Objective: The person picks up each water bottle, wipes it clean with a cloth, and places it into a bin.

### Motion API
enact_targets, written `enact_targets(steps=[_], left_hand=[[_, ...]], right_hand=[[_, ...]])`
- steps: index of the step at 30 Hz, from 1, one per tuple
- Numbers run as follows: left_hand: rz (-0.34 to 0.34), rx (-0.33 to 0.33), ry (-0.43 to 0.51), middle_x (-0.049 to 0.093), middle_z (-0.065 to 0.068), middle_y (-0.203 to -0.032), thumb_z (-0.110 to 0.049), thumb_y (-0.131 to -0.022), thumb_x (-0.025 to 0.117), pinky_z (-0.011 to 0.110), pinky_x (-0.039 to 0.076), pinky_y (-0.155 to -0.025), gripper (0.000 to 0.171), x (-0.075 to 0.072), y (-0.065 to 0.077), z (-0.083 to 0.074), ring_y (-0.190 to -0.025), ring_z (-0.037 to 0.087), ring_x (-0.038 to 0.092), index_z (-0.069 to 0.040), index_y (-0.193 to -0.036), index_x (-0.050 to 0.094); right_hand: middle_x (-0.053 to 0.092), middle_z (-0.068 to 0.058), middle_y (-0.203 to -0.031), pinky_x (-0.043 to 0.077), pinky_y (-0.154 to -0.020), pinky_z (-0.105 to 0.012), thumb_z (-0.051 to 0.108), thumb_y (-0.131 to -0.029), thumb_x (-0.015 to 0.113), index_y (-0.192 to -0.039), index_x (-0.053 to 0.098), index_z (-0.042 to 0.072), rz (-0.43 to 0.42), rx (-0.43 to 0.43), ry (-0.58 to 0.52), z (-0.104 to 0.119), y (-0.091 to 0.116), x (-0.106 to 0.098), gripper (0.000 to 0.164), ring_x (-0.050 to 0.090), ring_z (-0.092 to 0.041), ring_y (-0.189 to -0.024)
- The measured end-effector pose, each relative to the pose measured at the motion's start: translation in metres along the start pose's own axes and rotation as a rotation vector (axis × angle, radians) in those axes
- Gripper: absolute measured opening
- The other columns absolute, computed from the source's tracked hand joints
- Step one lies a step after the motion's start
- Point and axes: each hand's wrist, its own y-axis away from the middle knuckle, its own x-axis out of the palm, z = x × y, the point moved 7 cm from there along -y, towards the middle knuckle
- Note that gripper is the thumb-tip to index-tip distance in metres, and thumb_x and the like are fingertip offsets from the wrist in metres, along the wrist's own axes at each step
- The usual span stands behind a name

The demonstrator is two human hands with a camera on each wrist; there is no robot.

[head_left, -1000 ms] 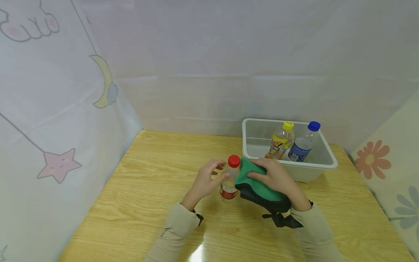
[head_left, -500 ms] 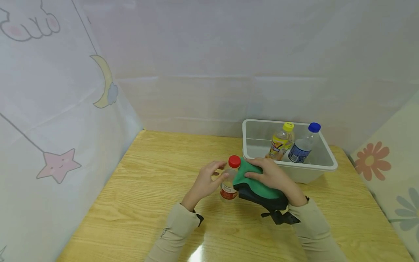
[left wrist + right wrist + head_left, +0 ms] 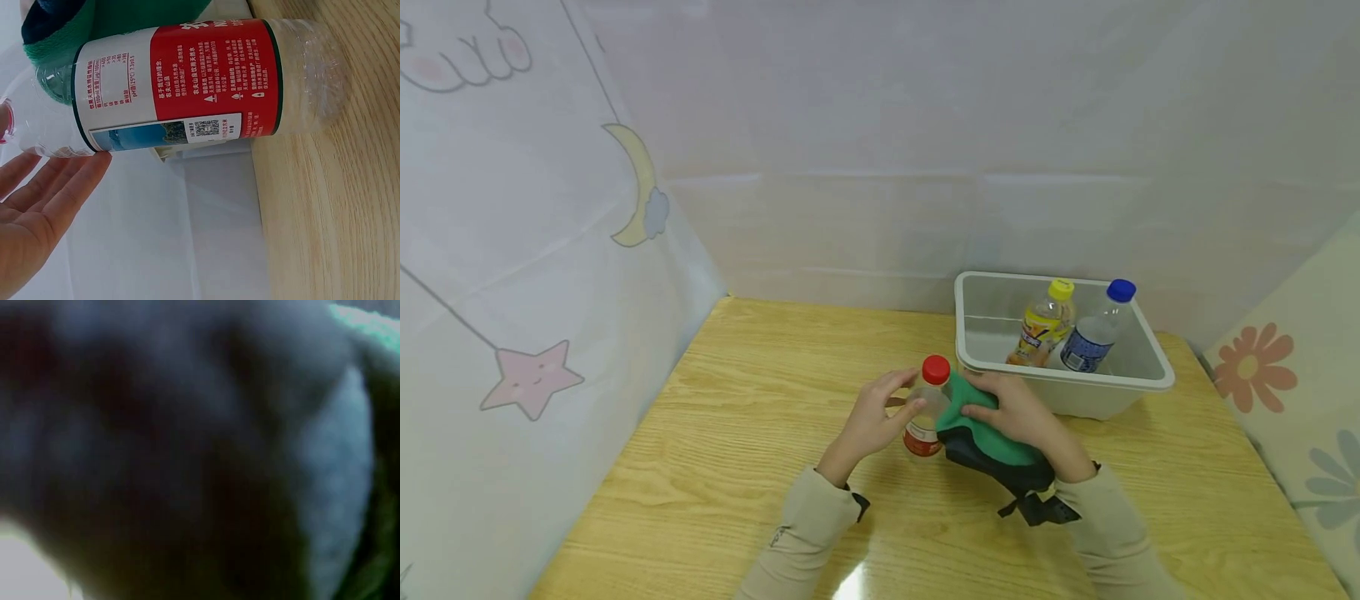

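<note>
A clear plastic bottle (image 3: 922, 435) with a red cap stands upright on the table, its red and white label plain in the left wrist view. My left hand (image 3: 874, 412) holds it near the shoulder, thumb on the near side and fingers (image 3: 69, 181) behind. From the right, my right hand (image 3: 1015, 408) grips a green cloth (image 3: 992, 433) with a dark border and presses it against the bottle's side. The cloth's lower part hangs below that hand. In the right wrist view, dark blurred fabric (image 3: 187, 456) covers nearly everything.
Behind my right hand stands a white plastic bin (image 3: 1097, 400). Inside lean a yellow-capped bottle (image 3: 1041, 329) and a blue-capped bottle (image 3: 1086, 343). The wooden table (image 3: 737, 433) meets printed white sheeting (image 3: 850, 150) at the back and sides.
My right hand and the cloth have shifted slightly left along the bottle, the hand also a little lower. My left hand and the bottle have stayed nearly in place.
</note>
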Motion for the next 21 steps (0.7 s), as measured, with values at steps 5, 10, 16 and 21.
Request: enact_targets(steps=[5,10,16,21], left_hand=[[-0.001,-0.008,0.018,0.054,0.019,-0.121,-0.013,-0.089,0.06,0.029,0.053,-0.076,0.042,0.0,0.0,0.0,-0.105,0.029,0.056,0.005,-0.125,0.049],[0.001,-0.022,0.036,0.053,0.018,-0.122,-0.016,-0.089,0.06,0.031,0.053,-0.076,0.043,0.001,0.0,0.001,-0.106,0.029,0.055,0.005,-0.125,0.049],[0.001,-0.042,0.062,0.053,0.018,-0.123,-0.019,-0.089,0.06,0.036,0.053,-0.077,0.044,0.001,0.001,0.003,-0.107,0.029,0.054,0.005,-0.125,0.049],[-0.008,-0.047,0.073,0.052,0.019,-0.123,-0.016,-0.089,0.06,0.037,0.052,-0.077,0.043,0.002,0.002,0.003,-0.107,0.03,0.054,0.005,-0.125,0.049]], right_hand=[[0.063,-0.019,-0.104,0.049,-0.075,-0.042,0.012,-0.078,0.071,-0.118,0.057,-0.007,-0.013,0.003,0.03,-0.004,0.003,0.006,0.046,0.06,-0.032,-0.093],[0.065,-0.013,-0.091,0.046,-0.062,-0.032,0.011,-0.077,0.072,-0.113,0.06,-0.006,-0.025,0.003,0.027,-0.008,0.006,0.013,0.042,0.059,-0.023,-0.078],[0.064,-0.011,-0.087,0.043,-0.059,-0.028,0.01,-0.076,0.072,-0.111,0.062,-0.006,-0.028,0.01,0.012,-0.014,0.009,0.026,0.039,0.058,-0.02,-0.074],[0.065,-0.012,-0.087,0.047,-0.063,-0.034,0.009,-0.076,0.072,-0.106,0.064,-0.005,-0.027,0.015,0.014,-0.019,0.011,0.037,0.034,0.06,-0.024,-0.078]])
